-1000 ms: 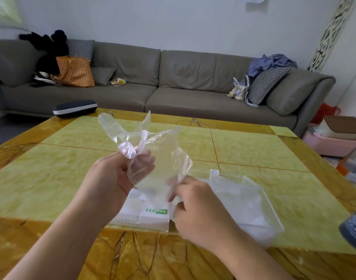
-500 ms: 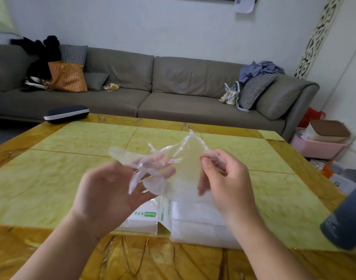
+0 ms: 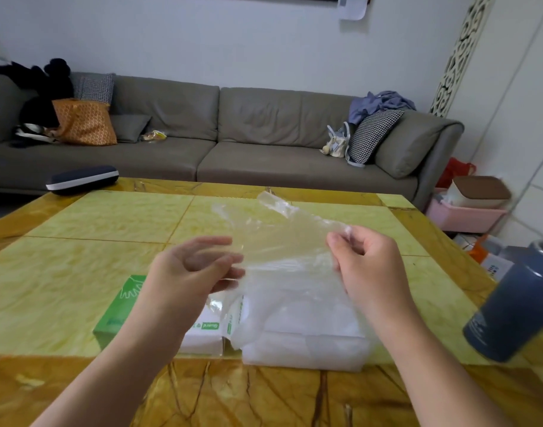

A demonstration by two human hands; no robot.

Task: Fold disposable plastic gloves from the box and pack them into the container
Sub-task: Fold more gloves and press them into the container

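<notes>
Grip: right hand (image 3: 367, 266) has fingers curled, pinching one edge of a clear plastic glove (image 3: 282, 241) between thumb and fingertips. Left hand (image 3: 190, 272) sits at the opposite edge, fingers loosely spread and blurred; whether it actually has hold of the film cannot be told. Glove is stretched between both hands above the table (image 3: 79, 272), its finger end pointing away toward the sofa (image 3: 233, 149). Directly below lies a translucent container (image 3: 304, 349) with white film inside. Green-and-white glove box (image 3: 122, 309) lies just left of it, partly hidden by the left forearm. Dark grey bottle (image 3: 513, 306) stands tilted at the right edge of view; dark case (image 3: 82, 179) rests on the far left corner.
</notes>
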